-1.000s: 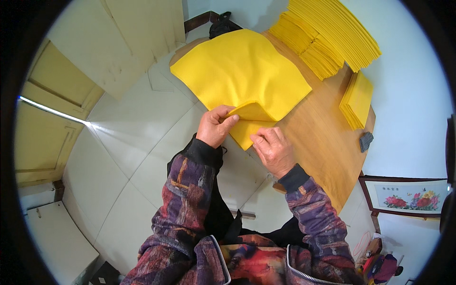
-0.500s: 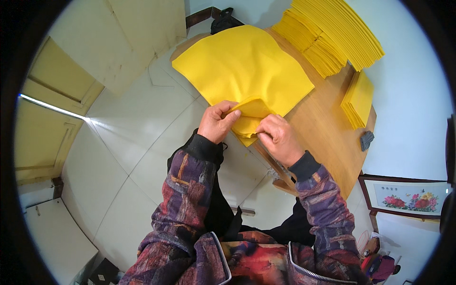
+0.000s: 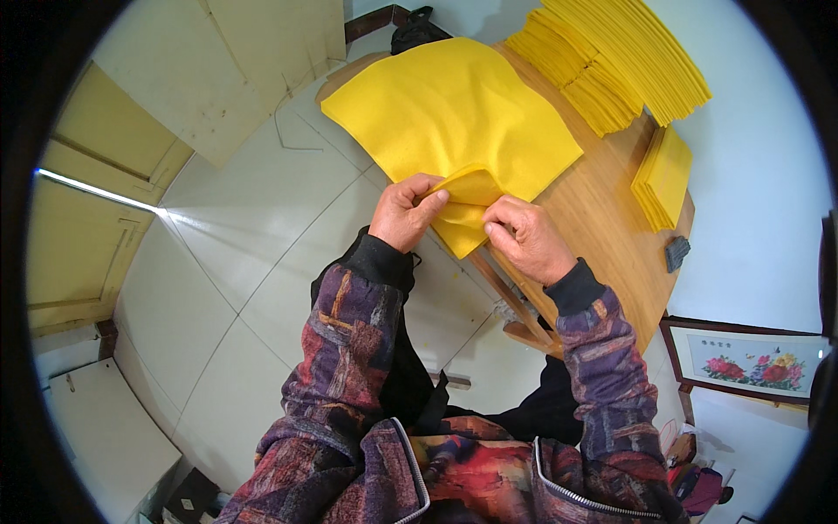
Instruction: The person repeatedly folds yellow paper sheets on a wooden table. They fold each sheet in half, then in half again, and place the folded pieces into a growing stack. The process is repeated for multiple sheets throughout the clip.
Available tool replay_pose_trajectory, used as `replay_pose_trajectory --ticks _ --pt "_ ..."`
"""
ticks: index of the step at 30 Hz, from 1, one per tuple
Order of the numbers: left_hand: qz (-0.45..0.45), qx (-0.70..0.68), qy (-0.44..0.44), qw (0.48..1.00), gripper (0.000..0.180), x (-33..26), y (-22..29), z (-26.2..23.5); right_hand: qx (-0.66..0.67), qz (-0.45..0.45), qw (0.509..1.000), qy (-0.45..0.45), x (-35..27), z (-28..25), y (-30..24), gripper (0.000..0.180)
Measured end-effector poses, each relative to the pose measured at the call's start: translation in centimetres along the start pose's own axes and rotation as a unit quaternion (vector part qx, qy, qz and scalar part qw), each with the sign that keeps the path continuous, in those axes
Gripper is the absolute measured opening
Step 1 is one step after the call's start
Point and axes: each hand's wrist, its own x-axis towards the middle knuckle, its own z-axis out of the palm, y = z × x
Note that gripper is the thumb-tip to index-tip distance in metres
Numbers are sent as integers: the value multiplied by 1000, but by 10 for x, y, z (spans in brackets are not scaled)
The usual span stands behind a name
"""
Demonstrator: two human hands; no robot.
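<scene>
A large yellow felt sheet (image 3: 454,105) drapes over the near left part of the wooden table, its near corner hanging past the edge. My left hand (image 3: 406,212) pinches that near end between thumb and fingers, where a flap of felt stands raised from the layer below. To the right of it, my right hand (image 3: 528,237) has its thumb and fingers closed on the edge of the same felt. A shaded gap shows between the raised flap and the lower layer. Whether these are two separate pieces or one folded over, I cannot tell.
Tall stacks of folded yellow felt (image 3: 624,61) stand at the table's (image 3: 594,227) far right. A smaller yellow pile (image 3: 663,179) and a dark grey block (image 3: 676,253) lie nearer along the wall. A framed flower picture (image 3: 746,360) leans at the right; a black bag (image 3: 419,31) sits behind.
My right hand has shifted slightly up and right along the felt edge. The crumpled lower layer now hangs flatter beneath the flap. My left hand keeps its grip.
</scene>
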Motion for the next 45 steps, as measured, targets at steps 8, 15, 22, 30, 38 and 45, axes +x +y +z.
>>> replay_pose_trajectory --ticks 8,15,22,30,38,45 --pt "2 14 16 1000 19 -1 5 2 -154 -24 974 164 17 4 -12 5" --pt "-1 -24 32 999 18 1 -3 5 -175 -54 960 211 -6 12 -8 10" --pt "5 -19 38 999 17 1 -2 4 -270 -125 951 90 -29 37 -1 11" --pt "10 -21 23 999 18 2 -5 2 -195 -121 970 80 -20 30 4 11" --pt "7 -22 16 1000 18 1 -4 1 -22 -21 999 -16 -9 15 6 6" --pt "2 -2 21 1000 18 1 -3 1 21 21 998 -56 -3 7 7 6"
